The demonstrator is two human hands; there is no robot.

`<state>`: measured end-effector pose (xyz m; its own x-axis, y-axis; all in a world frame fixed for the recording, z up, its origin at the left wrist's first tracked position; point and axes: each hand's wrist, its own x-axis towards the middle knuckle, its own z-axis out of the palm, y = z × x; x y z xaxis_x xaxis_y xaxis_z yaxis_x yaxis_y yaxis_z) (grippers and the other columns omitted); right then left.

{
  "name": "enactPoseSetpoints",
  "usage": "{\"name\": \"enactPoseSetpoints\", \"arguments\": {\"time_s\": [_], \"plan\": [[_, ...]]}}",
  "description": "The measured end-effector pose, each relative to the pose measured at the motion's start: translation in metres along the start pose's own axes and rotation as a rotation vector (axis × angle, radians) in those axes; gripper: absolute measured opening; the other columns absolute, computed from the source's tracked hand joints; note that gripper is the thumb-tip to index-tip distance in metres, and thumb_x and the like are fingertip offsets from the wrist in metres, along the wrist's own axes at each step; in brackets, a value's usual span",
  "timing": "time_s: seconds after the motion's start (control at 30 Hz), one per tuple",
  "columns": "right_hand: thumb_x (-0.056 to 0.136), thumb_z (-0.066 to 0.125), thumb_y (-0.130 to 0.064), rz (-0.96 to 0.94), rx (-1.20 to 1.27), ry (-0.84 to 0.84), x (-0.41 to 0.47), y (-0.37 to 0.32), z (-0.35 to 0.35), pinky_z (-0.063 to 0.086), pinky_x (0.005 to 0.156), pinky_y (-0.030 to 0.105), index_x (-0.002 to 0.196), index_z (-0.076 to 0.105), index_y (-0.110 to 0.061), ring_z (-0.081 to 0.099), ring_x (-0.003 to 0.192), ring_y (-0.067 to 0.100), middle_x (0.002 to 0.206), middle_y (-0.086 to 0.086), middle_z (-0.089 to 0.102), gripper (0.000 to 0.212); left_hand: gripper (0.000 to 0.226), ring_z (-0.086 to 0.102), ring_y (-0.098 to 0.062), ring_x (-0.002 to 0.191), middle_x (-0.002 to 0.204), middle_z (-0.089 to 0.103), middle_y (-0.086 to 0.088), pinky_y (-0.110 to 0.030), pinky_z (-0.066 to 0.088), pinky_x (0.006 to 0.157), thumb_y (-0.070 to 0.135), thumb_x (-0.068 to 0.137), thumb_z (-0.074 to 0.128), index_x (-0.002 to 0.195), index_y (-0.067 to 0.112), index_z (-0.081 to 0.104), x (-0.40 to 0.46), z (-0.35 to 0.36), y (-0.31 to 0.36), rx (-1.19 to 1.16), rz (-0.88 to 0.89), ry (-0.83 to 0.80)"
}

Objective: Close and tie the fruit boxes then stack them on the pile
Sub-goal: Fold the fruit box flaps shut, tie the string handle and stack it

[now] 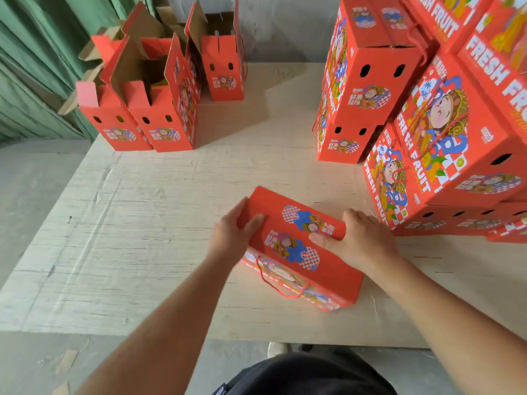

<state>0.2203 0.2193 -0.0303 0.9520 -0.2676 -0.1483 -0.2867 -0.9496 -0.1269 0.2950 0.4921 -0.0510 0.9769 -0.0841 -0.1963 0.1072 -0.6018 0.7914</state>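
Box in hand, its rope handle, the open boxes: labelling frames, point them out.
box in hand (296, 238), head view, red top flap.
rope handle (281, 292), head view, loop's bottom.
open boxes (168, 135), head view, nearest box's end face.

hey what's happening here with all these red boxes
A person is closing a red fruit box on a wooden board. The left hand holds its far left end, thumb on the top flap; the right hand presses on its right end. Its rope handle hangs loose on the near side. Four open boxes wait at the back left, and a pile of closed boxes stands on the right.
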Motion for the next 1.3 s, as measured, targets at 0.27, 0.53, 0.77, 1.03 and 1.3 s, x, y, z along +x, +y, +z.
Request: {"name": "enactPoseSetpoints", "arguments": {"time_s": [0.27, 0.53, 0.77, 1.03, 1.3], "plan": [[0.076, 0.052, -0.088, 0.083, 0.375, -0.161, -0.002, 0.005, -0.009, 0.053, 0.082, 0.04, 0.11, 0.049, -0.031, 0.067, 0.103, 0.027, 0.107, -0.007, 0.066, 0.067, 0.066, 0.057, -0.024, 0.123, 0.135, 0.052, 0.001, -0.036, 0.047, 0.103, 0.061, 0.085, 0.074, 0.145, 0.038, 0.056, 0.072, 0.059, 0.063, 0.045, 0.055, 0.038], [0.068, 0.066, -0.076, 0.066, 0.815, -0.165, -0.002, 0.005, 0.023, 0.048, 0.1, 0.038, 0.127, 0.049, -0.029, 0.049, 0.118, 0.008, 0.123, -0.003, 0.052, 0.077, 0.097, 0.042, -0.017, 0.131, 0.144, 0.038, 0.002, -0.04, 0.038, 0.112, 0.075, 0.075, 0.075, 0.156, 0.047, 0.031, 0.08, 0.065, 0.054, 0.043, -0.043, 0.089], [0.095, 0.066, -0.049, -0.098, 0.863, -0.198, 0.082, -0.024, 0.013, 0.039, 0.115, 0.033, 0.161, 0.022, -0.036, 0.046, 0.139, 0.014, 0.156, -0.001, 0.04, 0.08, 0.047, 0.076, -0.019, 0.088, 0.103, 0.075, -0.003, -0.048, 0.065, 0.077, 0.046, 0.076, 0.09, 0.108, 0.026, 0.062, 0.056, 0.079, 0.063, -0.582, -0.411, 0.197], [0.094, 0.067, -0.054, -0.027, 1.157, -0.317, 0.085, -0.021, 0.025, 0.049, 0.109, 0.047, 0.158, 0.028, -0.034, 0.063, 0.124, 0.01, 0.14, -0.01, 0.062, 0.077, 0.052, 0.066, 0.018, 0.093, 0.122, 0.059, 0.022, -0.006, 0.053, 0.067, 0.05, 0.099, 0.065, 0.146, 0.034, 0.049, 0.032, 0.076, 0.052, -0.629, -0.255, 0.167], [0.091, 0.057, -0.07, -0.078, 0.981, -0.294, 0.086, -0.02, 0.026, 0.04, 0.117, 0.05, 0.159, 0.01, -0.048, 0.046, 0.142, 0.018, 0.158, -0.002, 0.041, 0.085, 0.049, 0.055, -0.005, 0.133, 0.142, 0.061, 0.015, -0.038, 0.047, 0.112, 0.05, 0.109, 0.038, 0.154, 0.031, 0.045, -0.008, 0.093, 0.05, -0.542, -0.217, 0.223]]}}
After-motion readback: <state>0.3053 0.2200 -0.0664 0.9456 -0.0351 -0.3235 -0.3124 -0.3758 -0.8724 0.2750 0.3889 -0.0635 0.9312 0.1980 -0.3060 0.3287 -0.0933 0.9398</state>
